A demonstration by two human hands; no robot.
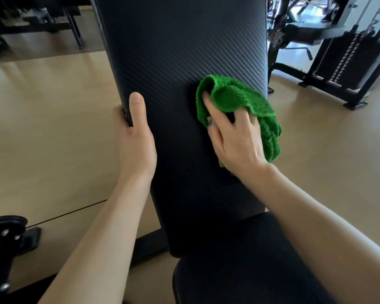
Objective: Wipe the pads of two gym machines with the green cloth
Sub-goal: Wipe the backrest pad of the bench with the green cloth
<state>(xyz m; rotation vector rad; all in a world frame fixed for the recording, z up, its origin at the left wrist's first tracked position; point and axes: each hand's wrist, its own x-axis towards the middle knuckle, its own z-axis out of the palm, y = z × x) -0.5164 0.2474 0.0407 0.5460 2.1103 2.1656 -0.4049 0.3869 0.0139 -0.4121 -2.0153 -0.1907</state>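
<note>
Head view, left to right: left hand clamped on left edge of long black back pad, thumb flat on its face; right hand closed on bunched green cloth, pressed to pad's right half. Risks, judged: loose shaggy terry tail hanging off right edge, likely to slip; far upper pad easily missed. Pad vinyl, diagonal carbon-weave ribbing, rounded edges; smoother seat pad near.
</note>
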